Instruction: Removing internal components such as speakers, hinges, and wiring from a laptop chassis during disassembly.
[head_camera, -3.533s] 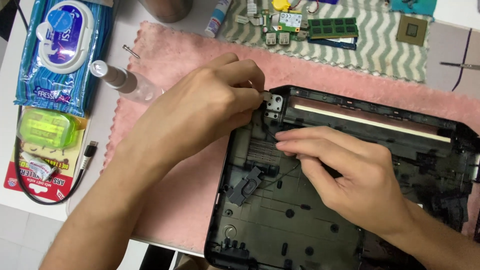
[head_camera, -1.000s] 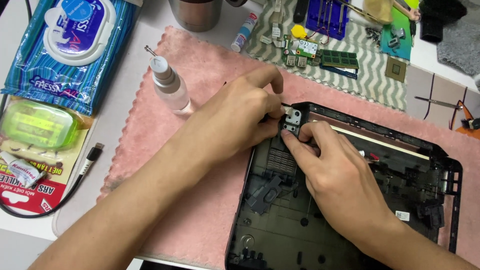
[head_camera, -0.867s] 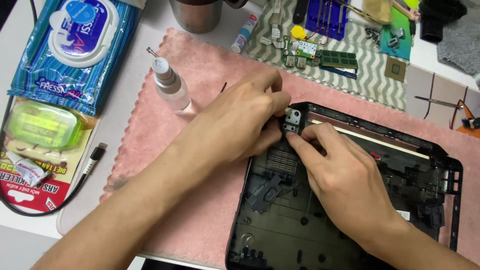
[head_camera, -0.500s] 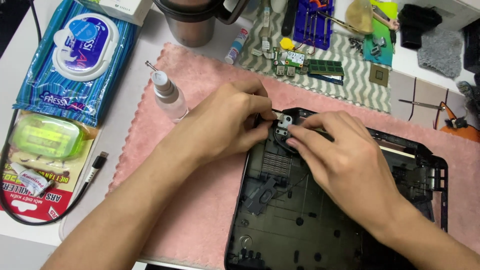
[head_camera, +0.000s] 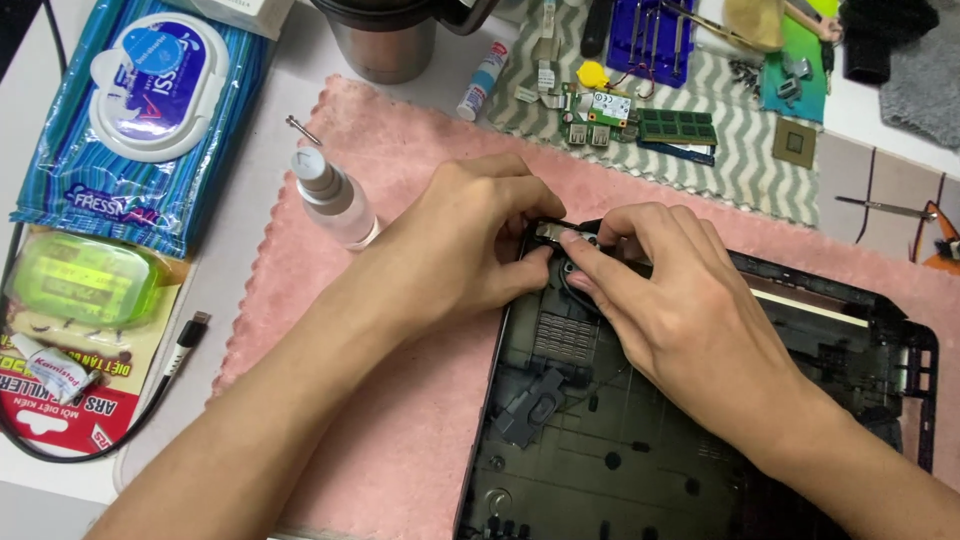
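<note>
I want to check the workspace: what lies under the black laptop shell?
Under the black laptop shell lies a pink cloth, showing around its left and upper edges. Whatever is beneath the shell's middle is covered. Both hands, left hand and right hand, hide its upper-left corner.

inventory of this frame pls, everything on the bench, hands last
laptop base shell: 1, black, on the pink mat, lower right
pink mat: 1, pink, centre of the bench
small dropper bottle: 1, clear with pale cap, on the mat's left edge
wet wipes pack: 1, blue, top left
plastic case: 1, yellow-green, left
cable: 1, black, lower left
metal tumbler: 1, steel, top centre
zigzag cloth: 1, grey and white, top right
memory module: 1, green, on the cloth
processor chip: 1, tan, on the cloth
left hand: at the shell's top left corner
right hand: same corner, fingertips pinching
</note>
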